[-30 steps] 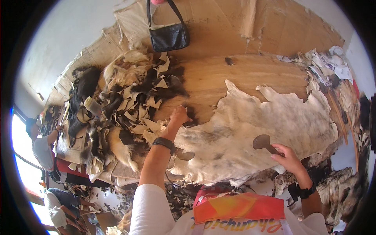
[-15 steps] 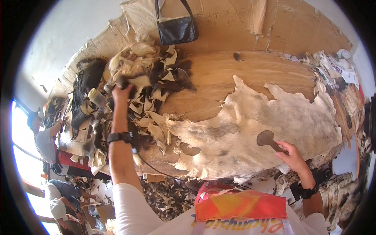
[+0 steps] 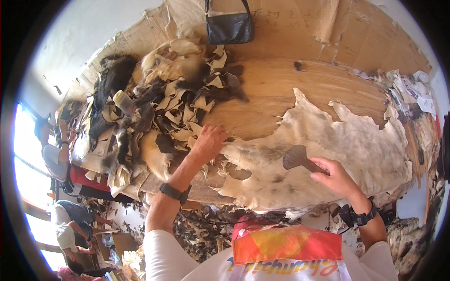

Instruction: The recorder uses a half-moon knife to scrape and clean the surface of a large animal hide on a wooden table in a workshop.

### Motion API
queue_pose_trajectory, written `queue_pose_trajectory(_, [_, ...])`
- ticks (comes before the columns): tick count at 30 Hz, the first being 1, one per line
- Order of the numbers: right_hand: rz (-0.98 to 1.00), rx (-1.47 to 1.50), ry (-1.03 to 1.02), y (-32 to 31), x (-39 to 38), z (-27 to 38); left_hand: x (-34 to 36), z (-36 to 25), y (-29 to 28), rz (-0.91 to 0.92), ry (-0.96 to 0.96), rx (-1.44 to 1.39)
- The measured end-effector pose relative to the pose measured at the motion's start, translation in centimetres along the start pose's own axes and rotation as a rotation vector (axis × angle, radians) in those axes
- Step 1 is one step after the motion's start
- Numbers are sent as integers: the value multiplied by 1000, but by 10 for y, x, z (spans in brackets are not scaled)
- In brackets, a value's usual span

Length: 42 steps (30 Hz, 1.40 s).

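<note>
The hide (image 3: 347,150) shows a pale, matt skin side, slightly wrinkled, with ragged edges. Beneath it, the bench (image 3: 267,77) is of smooth wood with visible grain and a faint sheen. The fan-shaped tool (image 3: 294,157) looks matt and brown; its material is hard to tell. The scraps (image 3: 176,103) mix dull, suede-like skin with soft dark fur. Black and glossy, the handbag (image 3: 229,29) resembles leather. Behind it, the cardboard (image 3: 370,35) is matt and creased. The shirt (image 3: 173,255) is soft cloth, and the wall (image 3: 108,21) appears smooth.
</note>
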State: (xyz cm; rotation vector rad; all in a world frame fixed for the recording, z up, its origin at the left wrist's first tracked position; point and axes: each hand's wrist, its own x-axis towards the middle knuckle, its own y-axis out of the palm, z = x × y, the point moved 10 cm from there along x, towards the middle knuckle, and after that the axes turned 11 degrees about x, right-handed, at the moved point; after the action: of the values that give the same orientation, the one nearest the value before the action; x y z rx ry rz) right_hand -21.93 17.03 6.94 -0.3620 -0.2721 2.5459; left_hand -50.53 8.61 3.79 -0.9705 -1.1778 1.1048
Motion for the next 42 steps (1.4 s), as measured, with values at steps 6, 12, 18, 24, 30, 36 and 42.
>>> queue_pose_trajectory(6, [-8, -8, -19, 7, 21, -24, -41, -73, -27, -25, 82, -226])
queue_pose_trajectory(12, [-30, -83, -20, 9, 33, -64, -41, -12, 15, 236, -88, -665])
queue_pose_trajectory(18, [-11, -5, 36, 15, 34, -79, -32, 22, 20, -8, -202, 38])
queue_pose_trajectory(24, [-52, -158, 54, 9, 28, -89, -39, 54, 30, 50, -258, -46])
queue_pose_trajectory(30, [-75, -157, 42, 9, 30, -86, -51, 91, 8, 57, -240, 93])
queue_pose_trajectory(36, [-83, -166, 9, 9, 32, -91, -58, 177, -61, -198, -286, 477])
queue_pose_trajectory(42, [-85, -105, 117, 9, 30, -94, -99, 290, -25, -166, -801, 531])
